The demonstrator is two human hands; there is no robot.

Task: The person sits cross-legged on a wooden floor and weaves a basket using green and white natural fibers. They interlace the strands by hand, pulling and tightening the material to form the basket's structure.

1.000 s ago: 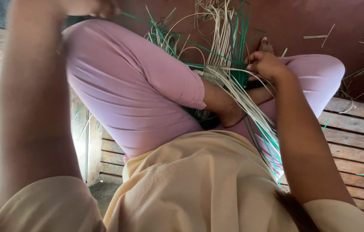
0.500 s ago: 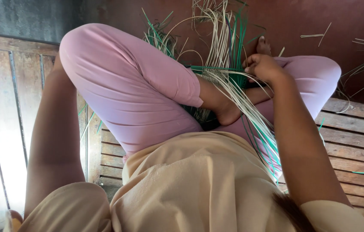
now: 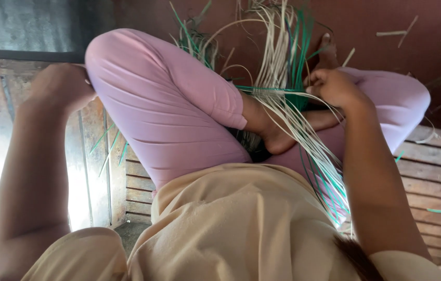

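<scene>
I sit cross-legged in pink trousers point(image 3: 168, 104) and a cream shirt point(image 3: 241, 218). My right hand point(image 3: 335, 87) is closed on a bundle of pale and green straw strips point(image 3: 283, 57) that fan up over my legs and trail down past my right thigh. My left hand point(image 3: 62, 86) is curled beside my raised left knee, touching the trouser cloth; I cannot see anything in it. A bare foot point(image 3: 275, 136) rests under the strips.
Wooden slat flooring point(image 3: 439, 171) lies to the right with loose green and pale strips on it. A wooden slatted panel point(image 3: 95, 171) is at the left, brightly lit. A dark reddish floor point(image 3: 387, 21) is beyond my knees.
My left arm has come down from high at the upper left, and the hand now sits beside my left knee. My right hand stays on the strips.
</scene>
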